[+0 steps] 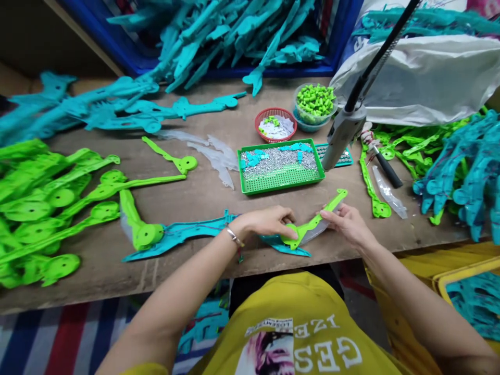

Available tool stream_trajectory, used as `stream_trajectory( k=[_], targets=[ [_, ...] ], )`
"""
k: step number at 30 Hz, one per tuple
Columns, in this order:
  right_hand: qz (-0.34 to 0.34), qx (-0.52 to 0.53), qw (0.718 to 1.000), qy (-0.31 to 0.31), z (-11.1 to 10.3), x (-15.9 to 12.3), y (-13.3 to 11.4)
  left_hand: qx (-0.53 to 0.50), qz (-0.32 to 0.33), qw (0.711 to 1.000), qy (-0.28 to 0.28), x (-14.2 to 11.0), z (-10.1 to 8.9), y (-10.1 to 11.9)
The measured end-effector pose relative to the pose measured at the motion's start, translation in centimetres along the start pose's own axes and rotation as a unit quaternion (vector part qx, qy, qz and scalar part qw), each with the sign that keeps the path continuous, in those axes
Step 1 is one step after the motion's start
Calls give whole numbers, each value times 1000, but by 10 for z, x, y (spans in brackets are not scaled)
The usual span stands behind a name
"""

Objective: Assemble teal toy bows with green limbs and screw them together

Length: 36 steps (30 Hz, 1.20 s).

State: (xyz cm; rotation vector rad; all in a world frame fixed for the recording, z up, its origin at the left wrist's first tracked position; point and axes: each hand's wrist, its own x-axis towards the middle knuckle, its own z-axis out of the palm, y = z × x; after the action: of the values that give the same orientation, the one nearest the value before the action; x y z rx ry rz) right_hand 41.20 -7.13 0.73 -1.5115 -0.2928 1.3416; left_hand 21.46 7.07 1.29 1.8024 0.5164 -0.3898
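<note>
A long turquoise plastic part [183, 232], shaped like a bow limb, lies along the table's front edge. On its left end sits a lime-green piece [147, 235] with a round hub. My left hand [269, 221] rests over the turquoise part's right end, fingers bent onto the round hub of a second lime-green arm [312, 224]. That arm slants up to the right, a transparent plastic strip [318, 230] along its underside. My right hand [347, 224] pinches the arm and strip near their upper end. The fingertips under the arm are hidden.
A green tray [281, 188] of small screws stands ahead, near a red basket [257, 125] and a tub of green pegs [315, 100]. An electric screwdriver [346, 133] hangs at right. Green arms [58, 198] pile at left; a blue crate [336, 47] stands behind.
</note>
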Motion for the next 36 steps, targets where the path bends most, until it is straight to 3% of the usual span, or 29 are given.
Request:
stream_trajectory(
  k=[4,10,16,23,29,33,36],
  targets=[
    [-19,-3,1000,22,0,-3,3,63,8,997,-37,9,-6,-1],
    [-4,15,1000,13,11,-7,21,74,10,997,0,9,-3,7],
    [-68,-15,997,41,15,-4,37,67,12,998,-4,9,-9,6],
    [-57,-33,997,44,12,-5,32,-9,19,993,-116,15,-26,-2],
    [-24,37,998,39,26,-11,38,-5,23,998,-63,16,-22,-3],
    [22,11,1000,-8,41,-19,49,4,18,998,-53,15,-21,0],
    [8,3,1000,16,48,-21,55,15,20,999,-47,15,-20,2]
  ],
)
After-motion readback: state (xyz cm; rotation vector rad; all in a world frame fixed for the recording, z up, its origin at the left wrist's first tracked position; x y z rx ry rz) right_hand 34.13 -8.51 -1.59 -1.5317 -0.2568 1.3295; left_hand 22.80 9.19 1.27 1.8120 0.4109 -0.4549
